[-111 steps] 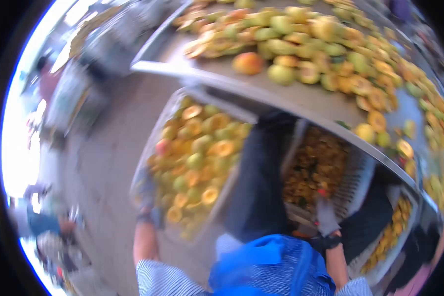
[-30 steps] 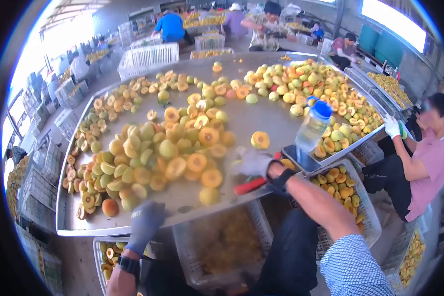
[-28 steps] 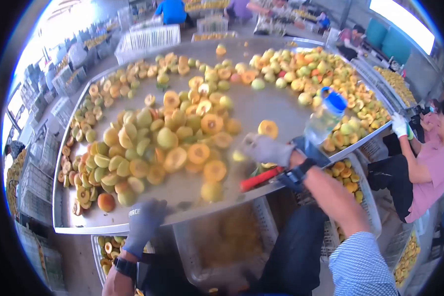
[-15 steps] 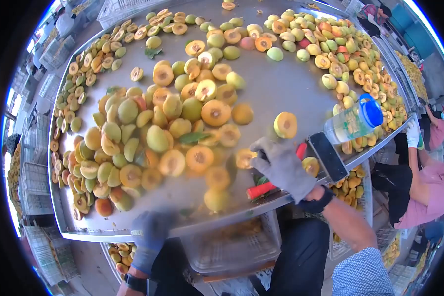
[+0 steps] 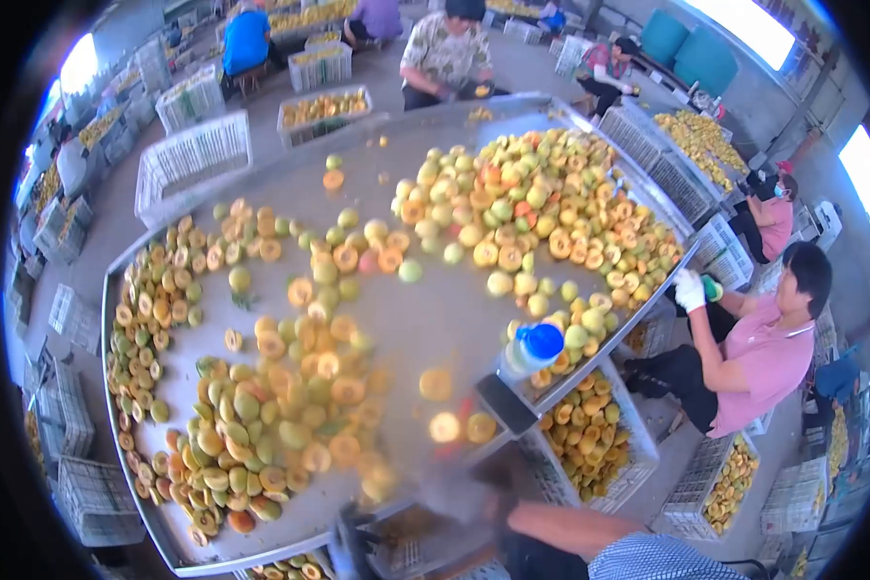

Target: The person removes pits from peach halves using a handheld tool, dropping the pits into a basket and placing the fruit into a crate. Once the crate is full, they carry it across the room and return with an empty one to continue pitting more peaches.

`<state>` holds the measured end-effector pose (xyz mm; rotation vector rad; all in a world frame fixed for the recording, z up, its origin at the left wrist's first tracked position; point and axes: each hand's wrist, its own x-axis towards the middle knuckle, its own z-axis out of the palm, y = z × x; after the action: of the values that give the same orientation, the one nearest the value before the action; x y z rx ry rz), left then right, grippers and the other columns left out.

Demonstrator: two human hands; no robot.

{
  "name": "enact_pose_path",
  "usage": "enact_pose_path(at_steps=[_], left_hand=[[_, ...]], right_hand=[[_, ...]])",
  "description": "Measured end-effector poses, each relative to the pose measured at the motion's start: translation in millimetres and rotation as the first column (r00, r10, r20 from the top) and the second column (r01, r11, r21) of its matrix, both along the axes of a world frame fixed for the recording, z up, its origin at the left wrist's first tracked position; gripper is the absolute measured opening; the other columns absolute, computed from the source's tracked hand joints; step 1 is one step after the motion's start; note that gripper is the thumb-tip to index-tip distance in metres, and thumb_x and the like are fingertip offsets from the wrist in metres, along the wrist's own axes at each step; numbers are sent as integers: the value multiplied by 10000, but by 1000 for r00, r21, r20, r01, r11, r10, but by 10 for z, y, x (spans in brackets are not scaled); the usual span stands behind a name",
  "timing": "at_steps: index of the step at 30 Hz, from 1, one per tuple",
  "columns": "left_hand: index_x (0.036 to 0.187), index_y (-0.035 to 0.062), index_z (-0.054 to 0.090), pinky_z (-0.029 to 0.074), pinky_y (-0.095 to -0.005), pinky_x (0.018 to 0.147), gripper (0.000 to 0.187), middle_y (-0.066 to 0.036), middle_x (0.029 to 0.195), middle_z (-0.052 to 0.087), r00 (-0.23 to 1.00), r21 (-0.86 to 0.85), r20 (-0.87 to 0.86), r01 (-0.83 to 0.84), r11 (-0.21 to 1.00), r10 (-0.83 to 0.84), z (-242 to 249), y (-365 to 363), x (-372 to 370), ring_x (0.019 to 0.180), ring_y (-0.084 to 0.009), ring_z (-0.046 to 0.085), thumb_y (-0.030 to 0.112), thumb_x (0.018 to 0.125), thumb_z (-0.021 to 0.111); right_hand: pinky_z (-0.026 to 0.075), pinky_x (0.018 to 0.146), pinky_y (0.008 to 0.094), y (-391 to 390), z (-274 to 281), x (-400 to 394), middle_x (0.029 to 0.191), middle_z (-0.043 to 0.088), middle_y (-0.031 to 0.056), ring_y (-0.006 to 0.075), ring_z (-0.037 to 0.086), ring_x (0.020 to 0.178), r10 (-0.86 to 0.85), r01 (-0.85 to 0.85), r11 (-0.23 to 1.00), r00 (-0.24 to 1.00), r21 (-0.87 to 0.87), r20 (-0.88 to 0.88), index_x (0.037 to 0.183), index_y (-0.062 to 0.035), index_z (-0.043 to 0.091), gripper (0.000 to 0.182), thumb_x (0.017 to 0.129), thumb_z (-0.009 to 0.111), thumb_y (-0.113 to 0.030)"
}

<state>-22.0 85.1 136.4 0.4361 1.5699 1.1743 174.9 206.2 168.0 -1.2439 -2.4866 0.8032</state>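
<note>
Near the front edge of the metal table [image 5: 411, 319], my right hand [image 5: 459, 493] is a gloved blur, and its fingers cannot be made out. At the lower edge, my left hand [image 5: 353, 541] is also smeared by motion beside the table rim. Halved fruit [image 5: 329, 365] lies heaped on the table to the left of my right hand. Just above that hand, a cut fruit half [image 5: 445, 426] lies by a blurred red object [image 5: 467, 406]. A black box [image 5: 507, 404] and a blue-capped bottle [image 5: 532, 350] stand at the right edge.
A person in pink [image 5: 764, 358] with white gloves sits to the right. Crates of fruit [image 5: 590, 435] stand below the table's right edge. Across the table another person [image 5: 447, 48] is seated, and a white crate [image 5: 193, 164] stands at the back left.
The view has tilted up and shows more of the room. My right hand has moved down and left from the black box toward the front edge, and both hands now sit lower in view.
</note>
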Motion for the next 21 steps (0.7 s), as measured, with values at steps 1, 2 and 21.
enact_pose_path(at_steps=[1, 2, 21], left_hand=[[1310, 105, 495, 417, -251, 453, 641, -97, 934, 655, 984, -70, 176, 18, 997, -5, 256, 81, 203, 520, -159, 559, 613, 956, 331], [1316, 119, 494, 436, -267, 459, 676, -85, 925, 657, 947, -157, 314, -24, 987, 73, 145, 105, 324, 574, -150, 585, 652, 936, 328], [1178, -15, 534, 488, -317, 853, 457, -104, 1039, 604, 878, -28, 451, -165, 986, 160, 637, -419, 775, 960, -198, 593, 362, 977, 372]], right_hand=[[507, 704, 374, -152, 212, -12, 920, 604, 166, 320, 628, 808, -171, 121, 963, 965, -240, -201, 1117, -57, 566, 277, 927, 536, -257], [506, 715, 377, -245, 403, -14, 932, 600, 158, 307, 631, 812, -360, 164, 861, 865, -481, -350, 1115, -73, 574, 253, 919, 538, -229], [479, 700, 459, 124, -268, 356, 851, 598, 128, 336, 610, 814, -12, 44, 992, 967, -122, 255, 893, -119, 579, 112, 868, 586, -228]])
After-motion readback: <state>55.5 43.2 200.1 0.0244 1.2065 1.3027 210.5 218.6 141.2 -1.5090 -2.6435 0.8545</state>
